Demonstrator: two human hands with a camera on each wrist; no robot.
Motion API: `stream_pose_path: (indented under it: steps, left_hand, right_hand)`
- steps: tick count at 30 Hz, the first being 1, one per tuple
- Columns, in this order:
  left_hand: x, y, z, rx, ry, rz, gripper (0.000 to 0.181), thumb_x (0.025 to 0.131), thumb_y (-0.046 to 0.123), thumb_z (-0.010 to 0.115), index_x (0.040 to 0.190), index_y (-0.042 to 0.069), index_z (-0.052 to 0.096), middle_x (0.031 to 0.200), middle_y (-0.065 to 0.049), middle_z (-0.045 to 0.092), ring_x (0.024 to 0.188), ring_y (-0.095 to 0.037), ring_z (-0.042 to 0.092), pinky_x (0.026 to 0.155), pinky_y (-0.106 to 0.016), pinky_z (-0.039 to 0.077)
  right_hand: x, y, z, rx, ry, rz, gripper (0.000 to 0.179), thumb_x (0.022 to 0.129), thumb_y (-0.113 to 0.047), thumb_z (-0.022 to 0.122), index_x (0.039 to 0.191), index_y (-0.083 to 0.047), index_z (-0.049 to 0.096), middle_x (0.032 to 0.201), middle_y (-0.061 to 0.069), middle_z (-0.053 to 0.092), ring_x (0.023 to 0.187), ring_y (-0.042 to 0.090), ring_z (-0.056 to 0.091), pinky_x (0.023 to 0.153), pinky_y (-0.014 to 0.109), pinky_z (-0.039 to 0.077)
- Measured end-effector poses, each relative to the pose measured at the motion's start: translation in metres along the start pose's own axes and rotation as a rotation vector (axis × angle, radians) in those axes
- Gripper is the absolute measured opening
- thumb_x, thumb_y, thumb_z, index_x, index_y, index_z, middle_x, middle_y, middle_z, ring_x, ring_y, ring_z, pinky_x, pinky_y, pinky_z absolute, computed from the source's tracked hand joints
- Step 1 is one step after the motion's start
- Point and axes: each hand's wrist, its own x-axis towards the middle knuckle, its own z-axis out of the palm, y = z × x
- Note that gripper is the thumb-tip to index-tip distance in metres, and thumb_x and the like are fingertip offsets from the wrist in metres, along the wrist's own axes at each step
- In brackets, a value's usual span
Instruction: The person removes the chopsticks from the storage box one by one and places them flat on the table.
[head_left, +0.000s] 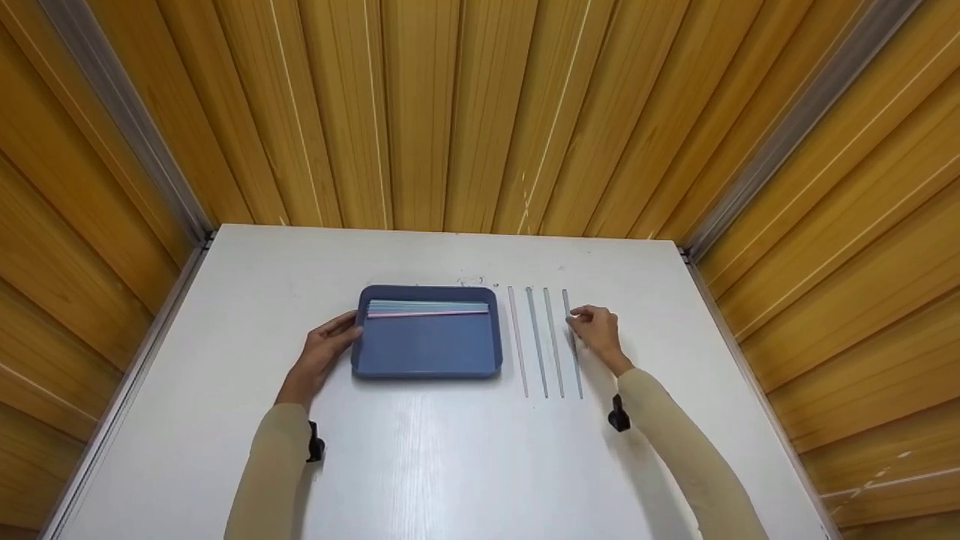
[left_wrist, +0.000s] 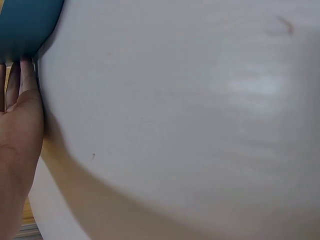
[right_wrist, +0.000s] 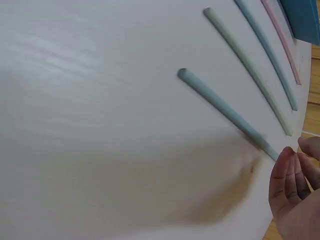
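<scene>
Straws in tray, head view only

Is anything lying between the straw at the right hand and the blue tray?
Yes: between that straw and the tray, three others lie on the table: a pale green straw, a blue straw, then a pink straw nearest the tray.

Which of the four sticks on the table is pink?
The leftmost stick, lying nearest the blue tray. It alone is pink; the others are a blue stick, a greenish stick and a teal stick.
</scene>
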Motion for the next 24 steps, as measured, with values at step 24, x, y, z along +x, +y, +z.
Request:
stream_pose_path:
  steps: [24]
  left_hand:
    - [-0.001, 0.001, -0.001, -0.007, -0.016, -0.014, 0.063, 0.097, 0.011, 0.07, 0.154, 0.005, 0.044, 0.163, -0.012, 0.04, 0.152, -0.02, 0.037, 0.121, -0.027, 0.041]
  right_hand:
    - [0.043, -0.15, 0.071, -0.076, -0.589, -0.418, 0.024, 0.094, -0.002, 0.07, 0.115, 0.01, 0.071, 0.109, 0.025, 0.075, 0.1, 0.039, 0.072, 0.092, 0.046, 0.062]
